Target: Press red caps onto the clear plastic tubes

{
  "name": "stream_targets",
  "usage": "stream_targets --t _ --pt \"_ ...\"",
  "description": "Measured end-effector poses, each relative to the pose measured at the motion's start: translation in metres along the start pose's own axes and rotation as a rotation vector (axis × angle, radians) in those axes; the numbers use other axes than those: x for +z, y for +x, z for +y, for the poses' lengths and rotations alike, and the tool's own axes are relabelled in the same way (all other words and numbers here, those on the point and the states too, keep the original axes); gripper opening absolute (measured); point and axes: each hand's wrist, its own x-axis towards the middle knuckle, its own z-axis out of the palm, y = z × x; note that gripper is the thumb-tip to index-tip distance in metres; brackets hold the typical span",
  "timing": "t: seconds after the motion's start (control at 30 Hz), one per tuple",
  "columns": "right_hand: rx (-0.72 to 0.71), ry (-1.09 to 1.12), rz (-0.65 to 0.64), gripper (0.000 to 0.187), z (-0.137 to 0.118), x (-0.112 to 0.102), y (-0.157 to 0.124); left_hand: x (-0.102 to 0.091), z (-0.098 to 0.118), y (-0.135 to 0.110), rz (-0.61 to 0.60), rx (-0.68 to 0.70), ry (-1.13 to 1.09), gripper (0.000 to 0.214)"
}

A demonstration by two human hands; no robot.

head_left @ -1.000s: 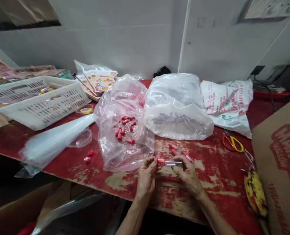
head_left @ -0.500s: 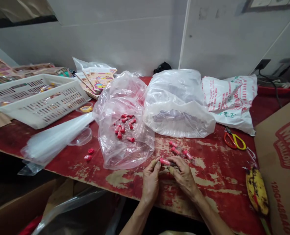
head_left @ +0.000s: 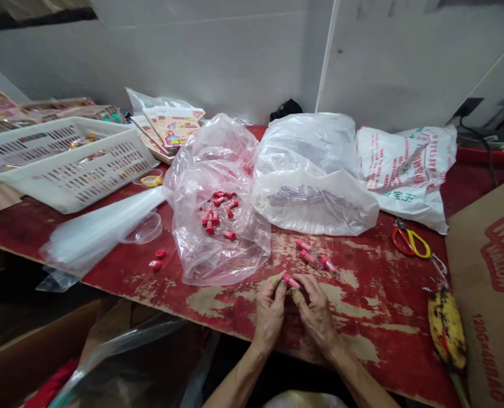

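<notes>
Between my two hands, over the front part of the table, is a small red-capped tube (head_left: pixel 291 280). The fingertips of my left hand (head_left: pixel 271 306) pinch its red end. My right hand (head_left: pixel 315 309) is closed around the other end, which the fingers hide. Just beyond lie 3 more tubes (head_left: pixel 309 258) with red caps and clear bodies. To the left, an open clear plastic bag (head_left: pixel 222 260) has several small red pieces (head_left: pixel 216 218) in its mouth. A white plastic bag (head_left: pixel 311 156) holds several clear tubes (head_left: pixel 303 195).
Two red caps (head_left: pixel 157 259) lie left of the clear bag, near plastic sleeves (head_left: pixel 94 232) and a white basket (head_left: pixel 73 175). Scissors (head_left: pixel 410 241), a banana (head_left: pixel 447 328) and a carton (head_left: pixel 490 272) stand right. A printed sack (head_left: pixel 405 164) is behind. The table (head_left: pixel 388 317) ends in front.
The view has shifted slightly. Both hands still hold the same tube, now tilted more, and the right fingers have come closer to the left and cover more of it.
</notes>
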Motion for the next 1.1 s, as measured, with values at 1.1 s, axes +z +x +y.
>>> stream_targets --t 1.1 --pt "0.053 -0.436 0.135 0.035 0.088 -0.09 0.088 -0.022 -0.004 0.022 -0.506 0.359 1.298 0.047"
